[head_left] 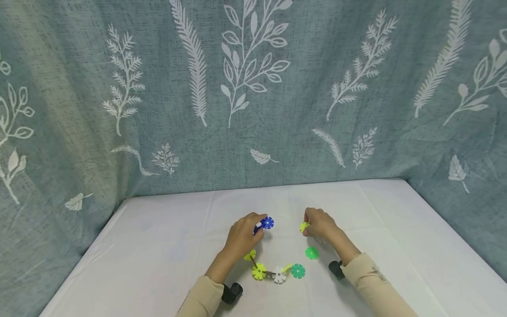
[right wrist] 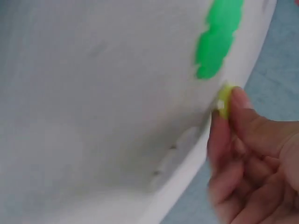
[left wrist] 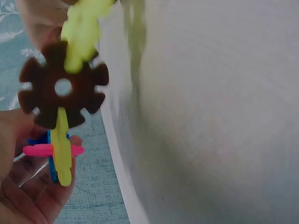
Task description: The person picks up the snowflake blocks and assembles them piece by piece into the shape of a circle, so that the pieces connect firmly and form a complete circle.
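Note:
My left hand point(head_left: 244, 233) grips the blue end of a chain of slotted plastic discs. A blue disc point(head_left: 268, 223) shows past its fingertips. In the left wrist view, a brown disc point(left wrist: 39, 88), yellow discs point(left wrist: 60, 163) and a pink disc point(left wrist: 39, 150) belong to this chain. Nearer the front, the chain shows a yellow disc point(head_left: 259, 271) and a white disc point(head_left: 279, 277); whether the teal disc point(head_left: 298, 270) joins it, I cannot tell. My right hand point(head_left: 320, 223) pinches a small yellow disc point(right wrist: 225, 100) between thumb and fingers, above the tabletop.
On the white-covered table point(head_left: 158, 251) lies a loose green disc point(head_left: 312, 253), just in front of the right hand. A pale disc point(right wrist: 175, 158) sits below that hand. Behind the table hangs a leaf-patterned grey-green curtain point(head_left: 190, 149). A black wrist camera point(head_left: 232, 293) hangs under the left forearm.

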Tool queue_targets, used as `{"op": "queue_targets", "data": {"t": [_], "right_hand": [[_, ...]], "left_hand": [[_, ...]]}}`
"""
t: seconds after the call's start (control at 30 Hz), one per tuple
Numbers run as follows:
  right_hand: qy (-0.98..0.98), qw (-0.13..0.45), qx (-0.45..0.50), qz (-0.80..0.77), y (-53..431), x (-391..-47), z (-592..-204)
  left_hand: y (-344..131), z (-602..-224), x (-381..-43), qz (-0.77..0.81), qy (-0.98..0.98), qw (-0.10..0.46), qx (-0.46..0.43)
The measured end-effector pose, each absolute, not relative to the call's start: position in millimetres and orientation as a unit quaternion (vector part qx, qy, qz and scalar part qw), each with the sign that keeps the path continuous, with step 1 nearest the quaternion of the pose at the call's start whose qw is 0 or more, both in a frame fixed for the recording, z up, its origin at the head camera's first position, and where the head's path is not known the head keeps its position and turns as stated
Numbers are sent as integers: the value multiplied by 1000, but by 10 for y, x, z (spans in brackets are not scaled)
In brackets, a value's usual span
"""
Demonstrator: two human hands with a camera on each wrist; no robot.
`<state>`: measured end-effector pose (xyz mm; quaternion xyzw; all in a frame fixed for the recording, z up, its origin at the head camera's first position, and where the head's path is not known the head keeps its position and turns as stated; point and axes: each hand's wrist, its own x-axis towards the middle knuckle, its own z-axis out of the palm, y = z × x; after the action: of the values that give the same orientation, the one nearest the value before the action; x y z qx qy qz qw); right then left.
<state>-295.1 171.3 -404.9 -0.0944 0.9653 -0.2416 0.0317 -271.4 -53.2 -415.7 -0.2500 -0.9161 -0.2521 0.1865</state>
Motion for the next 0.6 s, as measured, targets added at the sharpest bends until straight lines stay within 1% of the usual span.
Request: {"op": "queue_targets", "data": {"t": [0.23, 0.37, 0.6], "right_hand": [[918, -61, -227, -320, 1445, -2901, -3948], [915, -100, -238, -310, 1349, -2872, -3930], [917, -140, -246, -281, 1321, -2846, -3966]], "left_hand": [[-529, -4151, -2717, -254, -915, 192, -248], [-511, -4136, -2716, -264, -911, 195, -249], [-505, -4136, -2713, -274, -906, 202, -252]]}}
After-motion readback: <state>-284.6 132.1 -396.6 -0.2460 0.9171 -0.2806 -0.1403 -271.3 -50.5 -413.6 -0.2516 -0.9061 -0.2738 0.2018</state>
